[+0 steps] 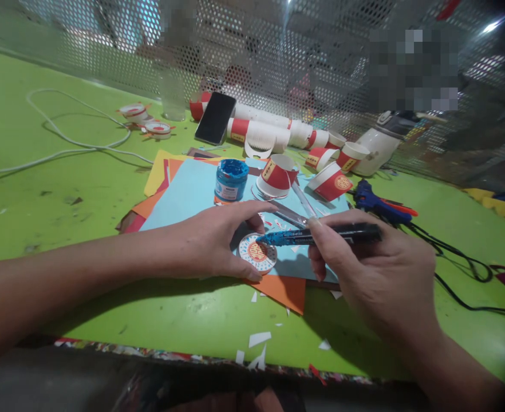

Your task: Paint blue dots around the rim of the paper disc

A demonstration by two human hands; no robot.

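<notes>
In the head view, my left hand curls around a small round paper disc, thumb at its near edge. The disc is white, with blue dots and an orange-red emblem in its middle. My right hand grips a black marker pen, whose tip end is thickly coated in blue paint. That tip touches or hovers just over the disc; I cannot tell which. Behind my left hand stands an open jar of blue paint. A red and white paper cup is beside the jar, on light blue paper.
A blue glue gun with a black cord lies at right. Farther back are a phone, stacked paper cups and a tumbler. A white cable loops at left. Paper scraps litter the front edge.
</notes>
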